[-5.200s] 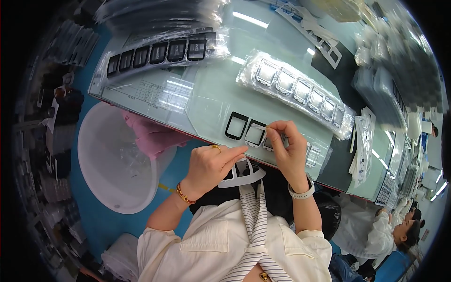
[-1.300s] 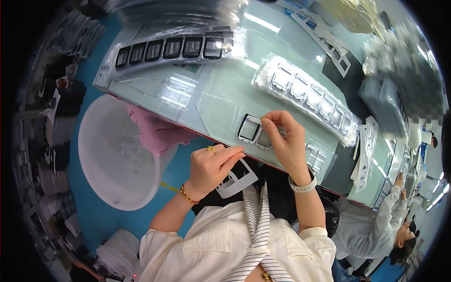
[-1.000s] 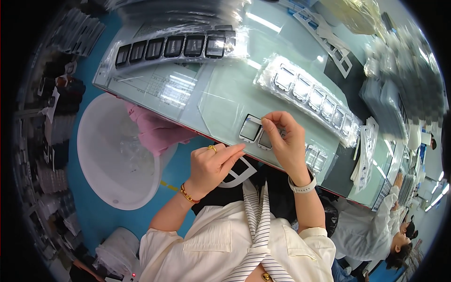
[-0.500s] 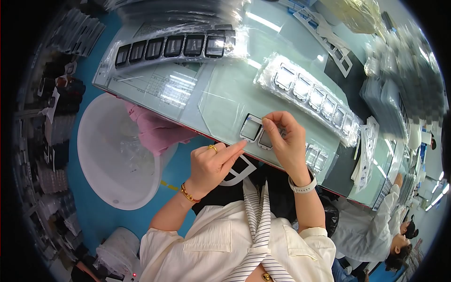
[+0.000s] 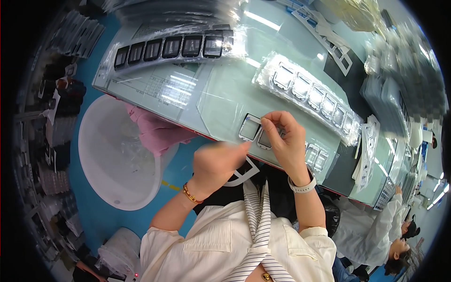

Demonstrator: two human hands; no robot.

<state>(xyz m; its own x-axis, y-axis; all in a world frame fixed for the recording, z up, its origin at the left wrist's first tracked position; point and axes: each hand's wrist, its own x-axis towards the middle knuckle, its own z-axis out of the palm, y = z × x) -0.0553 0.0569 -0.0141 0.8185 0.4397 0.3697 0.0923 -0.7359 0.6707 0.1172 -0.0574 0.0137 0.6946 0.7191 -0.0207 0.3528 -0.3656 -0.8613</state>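
A row of small rectangular frames with pale edges lies along the near edge of the glass-topped table. The leftmost frame (image 5: pixel 250 127) shows whole; the neighbouring frame (image 5: pixel 265 139) is partly covered by my right hand (image 5: pixel 287 141). That hand has thumb and forefinger pinched at the upper right corner of the leftmost frame. What sits between the fingertips is too small to make out. More frames (image 5: pixel 315 156) show past my right wrist. My left hand (image 5: pixel 218 162) is smeared by motion, its fingertips near the lower edge of the leftmost frame.
Beyond my hands lies a plastic-wrapped tray of pale frames (image 5: pixel 312 96). Wrapped black frames (image 5: pixel 171 47) lie at far left. A white tub (image 5: pixel 120 197) with pink cloth (image 5: pixel 157 129) stands left of the table. Stacked plastic trays (image 5: pixel 387 101) rise at right; a co-worker (image 5: pixel 369 230) is at lower right.
My left hand has blurred with quick movement, and its outstretched forefinger no longer shows distinctly. My right hand keeps its pinch in nearly the same place.
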